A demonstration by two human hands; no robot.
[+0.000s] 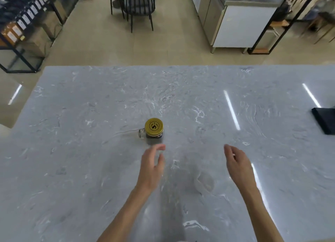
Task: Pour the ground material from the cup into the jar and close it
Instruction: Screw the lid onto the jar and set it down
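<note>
Grey marble table (72, 169), shelving (27, 33) beyond.

Single head-worn wide-angle view, looking forward and down, close over grey table (90, 114)

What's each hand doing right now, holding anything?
Left hand: open, empty, just short of the jar.
Right hand: open, empty, above the table.
</note>
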